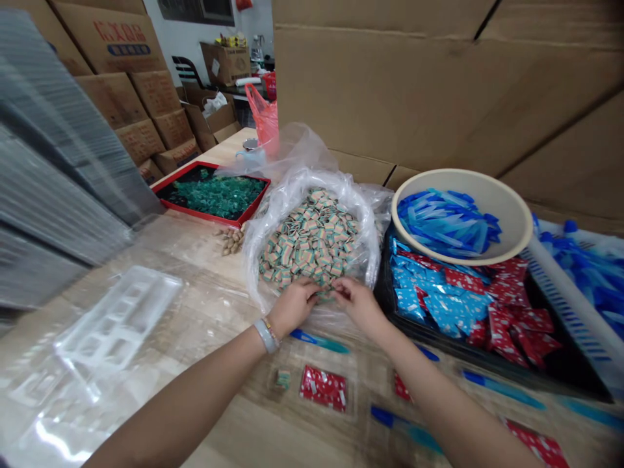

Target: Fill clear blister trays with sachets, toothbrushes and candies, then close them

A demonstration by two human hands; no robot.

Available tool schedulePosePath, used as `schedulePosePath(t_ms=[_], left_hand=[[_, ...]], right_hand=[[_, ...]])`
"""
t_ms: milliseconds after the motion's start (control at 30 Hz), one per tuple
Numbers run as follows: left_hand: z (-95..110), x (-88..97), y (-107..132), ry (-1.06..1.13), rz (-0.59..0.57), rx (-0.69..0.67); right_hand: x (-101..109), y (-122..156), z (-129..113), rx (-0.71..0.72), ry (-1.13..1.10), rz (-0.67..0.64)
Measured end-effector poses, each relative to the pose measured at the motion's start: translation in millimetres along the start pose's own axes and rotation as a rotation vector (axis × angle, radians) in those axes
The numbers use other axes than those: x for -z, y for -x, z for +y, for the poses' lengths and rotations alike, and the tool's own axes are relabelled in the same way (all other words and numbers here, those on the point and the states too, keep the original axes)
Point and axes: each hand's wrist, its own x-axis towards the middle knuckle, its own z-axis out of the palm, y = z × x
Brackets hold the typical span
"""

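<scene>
Cartons (110, 97) stand stacked to the left beyond the worktop (253, 416), and brown cardboard (400, 91) walls off its far side. On my feed I see a clear bag (251, 260), open at the top, mid-worktop, with a heap of small green-and-tan tiles (316, 234) inside. The left hand (296, 304) and right hand (358, 304) are close together at the bag's near edge, by the nearest tiles, fingers curled inward; I cannot tell whether either is clamped on a tile. Left of the bag, a red-rimmed tray (253, 207) carries green pieces (224, 195). To the right, a cream basin (524, 221) of blue sticks (443, 224) overlaps the far part of a black tray (575, 361) holding blue packets (458, 305) and red packets (531, 325)
</scene>
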Motion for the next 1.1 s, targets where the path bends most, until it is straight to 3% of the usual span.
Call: schedulePosePath(t_ms=[100, 233, 467, 633, 800, 1100], left_hand=[[-1, 0.6, 1, -0.007, 0.005, 0.023], [-1, 0.9, 2, 0.014, -0.003, 0.015], [-2, -2.0, 6, 0.104, 0.033, 0.082], [1, 2.2, -1, -0.021, -0.026, 0.044], [3, 2.8, -3, -0.054, -0.042, 0.039], [4, 0.7, -22, -0.05, 0.064, 0.069]], right_hand=[[-2, -5, -5, -0.012, 0.106, 0.039], [-6, -6, -15, 0.015, 0.271, -0.047], [-4, -11, -9, 0.082, -0.068, -0.044], [-7, -13, -6, 0.131, -0.221, -0.062], [-10, -9, -1, 0.019, -0.255, -0.011], [10, -26, -10, 0.004, -0.04, -0.155]])
